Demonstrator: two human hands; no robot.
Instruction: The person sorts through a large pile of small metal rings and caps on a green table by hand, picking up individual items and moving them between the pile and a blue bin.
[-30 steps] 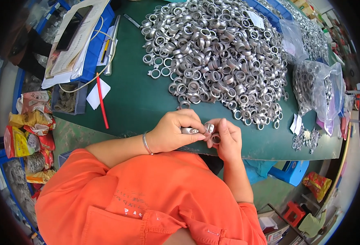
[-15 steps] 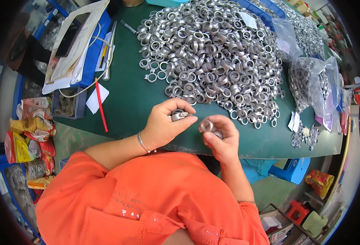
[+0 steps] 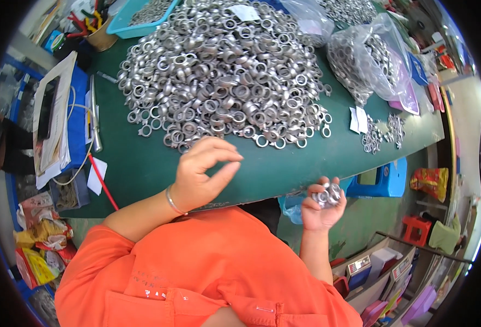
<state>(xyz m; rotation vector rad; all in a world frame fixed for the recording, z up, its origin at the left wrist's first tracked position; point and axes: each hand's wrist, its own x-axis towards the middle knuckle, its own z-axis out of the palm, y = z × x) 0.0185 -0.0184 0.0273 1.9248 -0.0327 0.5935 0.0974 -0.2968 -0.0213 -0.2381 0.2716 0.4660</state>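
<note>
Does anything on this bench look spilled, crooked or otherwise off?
Mostly no. A few loose metal rings have strayed from the big pile onto the green table, and a red pencil lies askew beside them.

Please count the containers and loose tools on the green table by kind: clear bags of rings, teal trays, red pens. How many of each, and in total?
Clear bags of rings: 2
Teal tray: 1
Red pen: 1
Total: 4

Heap of metal rings (image 3: 224, 71) on the table (image 3: 142, 169); bagged rings (image 3: 365, 60) right of it; papers (image 3: 52, 120) left.
</note>
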